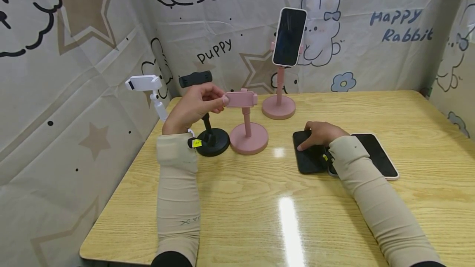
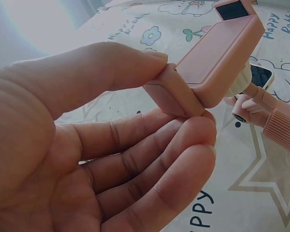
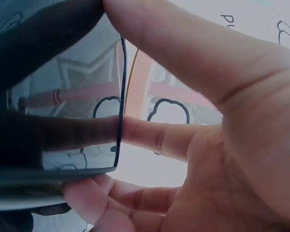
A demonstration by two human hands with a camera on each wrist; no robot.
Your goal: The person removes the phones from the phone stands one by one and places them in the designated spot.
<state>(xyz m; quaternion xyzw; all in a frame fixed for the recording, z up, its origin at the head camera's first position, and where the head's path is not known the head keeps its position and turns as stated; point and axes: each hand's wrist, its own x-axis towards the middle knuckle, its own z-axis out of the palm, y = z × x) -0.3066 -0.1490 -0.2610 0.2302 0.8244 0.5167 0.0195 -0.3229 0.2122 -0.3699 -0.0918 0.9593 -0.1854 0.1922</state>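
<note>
My left hand (image 1: 194, 106) pinches the end jaw of a pink phone stand's clamp between thumb and fingers. This pink phone stand (image 1: 249, 139) is upright on its round base, its clamp lying level with no phone in it. In the left wrist view, the clamp (image 2: 217, 55) shows close, thumb on its end piece and fingertips beneath. My right hand (image 1: 323, 133) grips a black phone (image 1: 309, 163) on the table, thumb over its screen and fingers at its far edge. The right wrist view shows the phone's glossy screen (image 3: 82, 150) reflecting the fingers.
Behind stands another pink phone stand (image 1: 279, 107) holding a white-edged phone (image 1: 290, 36). Left of my left hand are a black phone stand (image 1: 213, 142) and a white phone stand (image 1: 142, 83). A second phone (image 1: 376, 155) lies under my right forearm on the wooden table (image 1: 241, 217). Printed cloth surrounds the table.
</note>
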